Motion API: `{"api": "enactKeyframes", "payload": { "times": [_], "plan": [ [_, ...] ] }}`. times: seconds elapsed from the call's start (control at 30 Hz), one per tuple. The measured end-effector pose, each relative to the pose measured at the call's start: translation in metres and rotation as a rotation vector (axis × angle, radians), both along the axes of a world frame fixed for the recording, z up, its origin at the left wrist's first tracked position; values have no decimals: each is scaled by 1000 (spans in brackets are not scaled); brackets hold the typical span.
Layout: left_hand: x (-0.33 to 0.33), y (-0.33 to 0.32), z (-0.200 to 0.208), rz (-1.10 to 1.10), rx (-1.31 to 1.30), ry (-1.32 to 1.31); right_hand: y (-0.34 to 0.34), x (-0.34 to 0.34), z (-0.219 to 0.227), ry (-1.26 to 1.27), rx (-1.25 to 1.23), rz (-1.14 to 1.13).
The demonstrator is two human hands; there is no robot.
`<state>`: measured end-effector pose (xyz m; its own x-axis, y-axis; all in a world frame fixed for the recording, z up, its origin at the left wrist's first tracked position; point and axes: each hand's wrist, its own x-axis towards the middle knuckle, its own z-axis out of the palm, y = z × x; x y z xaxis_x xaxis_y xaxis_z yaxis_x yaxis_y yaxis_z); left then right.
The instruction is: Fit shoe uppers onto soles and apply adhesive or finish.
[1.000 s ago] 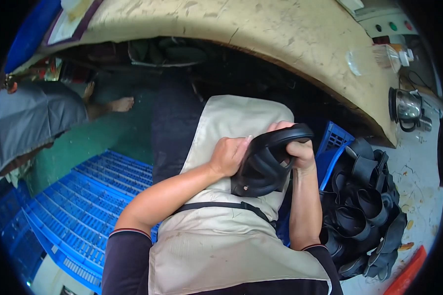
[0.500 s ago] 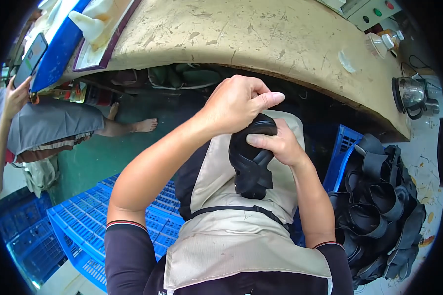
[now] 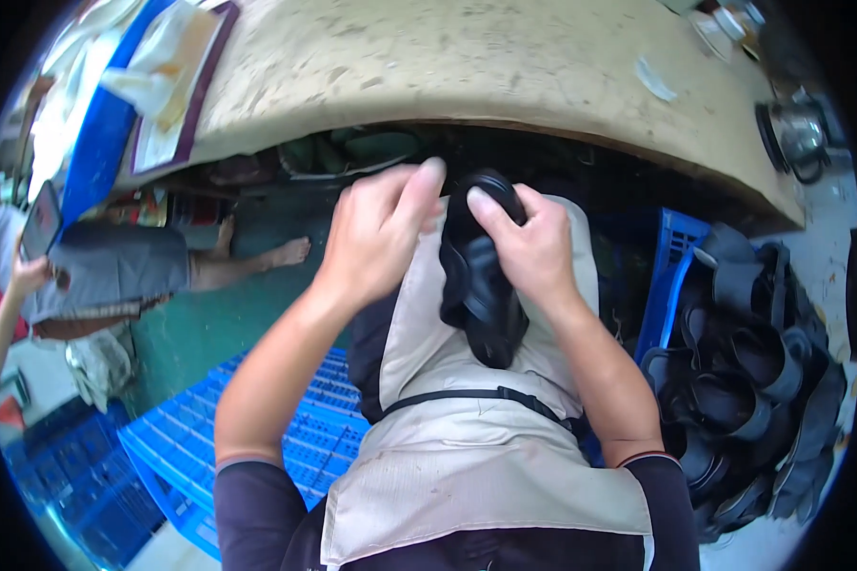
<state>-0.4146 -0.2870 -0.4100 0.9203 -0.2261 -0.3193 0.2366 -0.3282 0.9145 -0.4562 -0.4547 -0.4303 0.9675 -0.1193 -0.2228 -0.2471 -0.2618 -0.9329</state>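
Observation:
A black sandal (image 3: pixel 486 285) with crossing straps stands over my apron-covered lap, toe end down toward me. My right hand (image 3: pixel 533 238) is closed round its far end, the thumb pressed on top and the other fingers hidden behind. Just left of the sandal and apart from it, my left hand (image 3: pixel 381 228) is raised with curled fingers and the thumb against them. It is somewhat blurred, and whatever it may pinch cannot be made out. The beige apron (image 3: pixel 486 457) has a dark strap (image 3: pixel 457 395) across it.
A worn beige worktable (image 3: pixel 428 67) curves across the far side. Many black sandals (image 3: pixel 743 381) are heaped at right beside a blue crate (image 3: pixel 671 257). More blue crates (image 3: pixel 229 428) stand at left. Another person's hand (image 3: pixel 30 274) holds a phone at far left. A glass jug (image 3: pixel 795 138) is at far right.
My left hand has moved left and toward me, away from the sandal. The sandal has tilted slightly in my right hand, which has risen a little. The whole view has shifted a bit.

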Motion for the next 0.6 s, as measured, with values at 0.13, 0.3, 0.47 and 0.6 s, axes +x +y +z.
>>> {"api": "enactKeyframes", "payload": {
  "times": [0.13, 0.3, 0.47, 0.6],
  "plan": [
    [-31, 15, -58, 199, -283, 201, -15, -22, -17, -98, 125, 38],
    [-33, 40, -106, 439, -677, 279, -8, -43, -65, 262, 470, 126],
    [-36, 39, -126, 598, -864, 210, 23, -60, -104, 570, 633, 149],
    [-44, 42, -141, 707, -642, 108, 47, -72, -140, 346, 504, 269]
  ]
}}
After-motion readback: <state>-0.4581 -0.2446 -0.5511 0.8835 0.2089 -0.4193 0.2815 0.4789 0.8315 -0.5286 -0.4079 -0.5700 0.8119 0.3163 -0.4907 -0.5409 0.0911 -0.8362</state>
